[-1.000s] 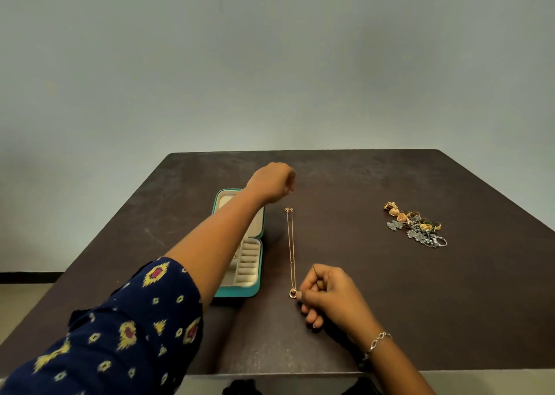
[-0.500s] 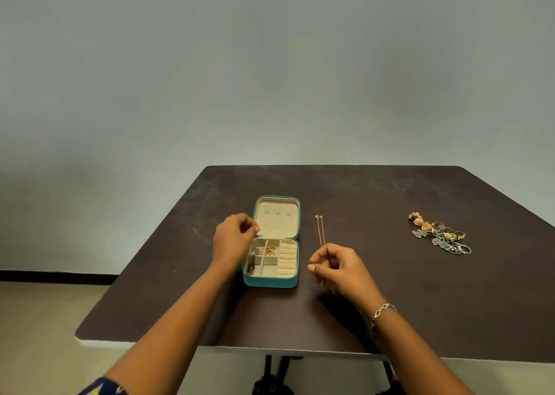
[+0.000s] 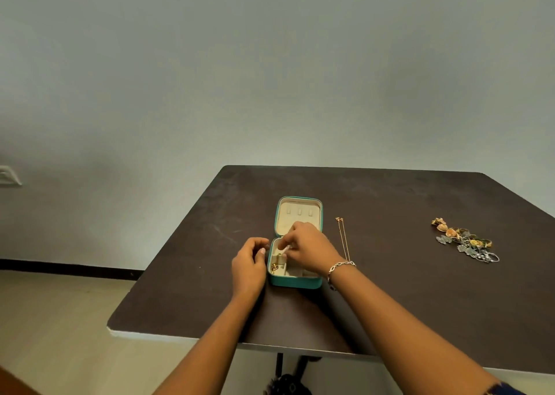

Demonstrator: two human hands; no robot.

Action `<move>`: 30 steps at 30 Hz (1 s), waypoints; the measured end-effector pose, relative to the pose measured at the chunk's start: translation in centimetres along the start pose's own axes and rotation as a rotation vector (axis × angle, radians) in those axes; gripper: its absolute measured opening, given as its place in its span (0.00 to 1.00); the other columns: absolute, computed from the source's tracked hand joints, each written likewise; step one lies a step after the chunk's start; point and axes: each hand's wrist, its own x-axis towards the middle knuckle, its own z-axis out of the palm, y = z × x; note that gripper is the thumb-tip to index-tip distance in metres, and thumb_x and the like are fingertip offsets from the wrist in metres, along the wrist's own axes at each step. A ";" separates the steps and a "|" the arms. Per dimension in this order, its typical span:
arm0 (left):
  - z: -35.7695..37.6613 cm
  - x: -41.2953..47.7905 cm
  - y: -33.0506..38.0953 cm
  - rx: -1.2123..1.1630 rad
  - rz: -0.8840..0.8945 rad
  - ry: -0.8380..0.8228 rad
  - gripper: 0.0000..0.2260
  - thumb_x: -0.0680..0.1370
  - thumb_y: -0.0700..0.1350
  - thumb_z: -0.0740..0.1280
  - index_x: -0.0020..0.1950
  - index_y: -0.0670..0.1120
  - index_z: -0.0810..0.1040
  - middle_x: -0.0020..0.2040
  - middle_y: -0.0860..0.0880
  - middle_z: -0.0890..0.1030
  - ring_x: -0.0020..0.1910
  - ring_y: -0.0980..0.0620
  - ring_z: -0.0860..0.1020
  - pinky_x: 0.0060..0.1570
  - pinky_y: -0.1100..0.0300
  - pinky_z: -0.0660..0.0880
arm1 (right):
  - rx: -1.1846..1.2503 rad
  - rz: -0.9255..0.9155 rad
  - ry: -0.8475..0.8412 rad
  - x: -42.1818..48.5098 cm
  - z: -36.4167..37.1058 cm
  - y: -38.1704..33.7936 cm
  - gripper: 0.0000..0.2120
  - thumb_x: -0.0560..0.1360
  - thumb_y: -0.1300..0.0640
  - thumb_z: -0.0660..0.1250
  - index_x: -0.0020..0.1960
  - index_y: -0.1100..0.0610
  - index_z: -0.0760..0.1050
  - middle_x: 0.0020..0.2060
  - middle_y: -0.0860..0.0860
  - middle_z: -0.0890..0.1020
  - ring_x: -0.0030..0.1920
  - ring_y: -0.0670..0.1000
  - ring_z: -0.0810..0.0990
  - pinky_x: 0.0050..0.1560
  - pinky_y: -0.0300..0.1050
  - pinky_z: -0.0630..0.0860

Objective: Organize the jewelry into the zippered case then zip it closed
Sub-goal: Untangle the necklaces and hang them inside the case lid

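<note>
A teal zippered case (image 3: pixel 295 282) lies open on the dark table (image 3: pixel 390 304), its cream lid (image 3: pixel 298 214) flat behind the tray. My right hand (image 3: pixel 309 249) hovers over the tray, fingertips pinched on a small gold piece (image 3: pixel 280 255). A few gold bits (image 3: pixel 274 267) lie in a left compartment. My left hand (image 3: pixel 249 262) rests against the case's left wall, fingers loosely curved and holding nothing. A thin gold necklace (image 3: pixel 342 235) lies straight on the table right of the case, its near end hidden behind my right wrist.
A pile of gold and silver jewelry (image 3: pixel 464 241) lies at the table's right side. The table's near edge (image 3: pixel 210 339) is pale. Beyond the left edge is the floor (image 3: pixel 60 319), and a plain wall rises behind.
My right hand left the necklace's near end and moved left over the case tray. My left arm drew back from the far end of the necklace to the case's left side.
</note>
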 end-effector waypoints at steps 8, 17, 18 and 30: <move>-0.1 0.0 0.1 -0.038 0.010 -0.011 0.08 0.78 0.36 0.61 0.52 0.43 0.78 0.45 0.53 0.78 0.42 0.60 0.75 0.36 0.78 0.70 | -0.037 -0.024 -0.072 1.1 0.6 -0.5 0.10 0.73 0.60 0.64 0.52 0.55 0.80 0.49 0.55 0.75 0.52 0.54 0.74 0.45 0.40 0.67; -0.6 0.8 1.1 -0.180 0.049 -0.126 0.08 0.77 0.37 0.63 0.46 0.47 0.80 0.44 0.50 0.82 0.46 0.53 0.79 0.46 0.63 0.76 | 0.282 -0.018 0.016 1.4 -1.7 -0.4 0.06 0.72 0.61 0.68 0.46 0.62 0.81 0.40 0.55 0.81 0.40 0.48 0.74 0.43 0.42 0.71; -0.7 0.8 1.4 -0.192 0.053 -0.147 0.08 0.77 0.38 0.63 0.46 0.48 0.80 0.44 0.51 0.82 0.45 0.55 0.79 0.44 0.68 0.75 | 0.326 -0.023 0.014 1.4 -2.0 -0.5 0.06 0.72 0.62 0.69 0.46 0.63 0.81 0.40 0.57 0.81 0.39 0.47 0.74 0.42 0.40 0.72; -1.2 0.7 3.0 -0.262 -0.006 -0.202 0.08 0.75 0.34 0.65 0.42 0.47 0.80 0.42 0.49 0.82 0.46 0.54 0.80 0.47 0.64 0.76 | 0.715 -0.031 0.084 0.9 -5.3 -1.4 0.04 0.74 0.61 0.66 0.40 0.56 0.76 0.34 0.49 0.81 0.35 0.43 0.78 0.38 0.34 0.72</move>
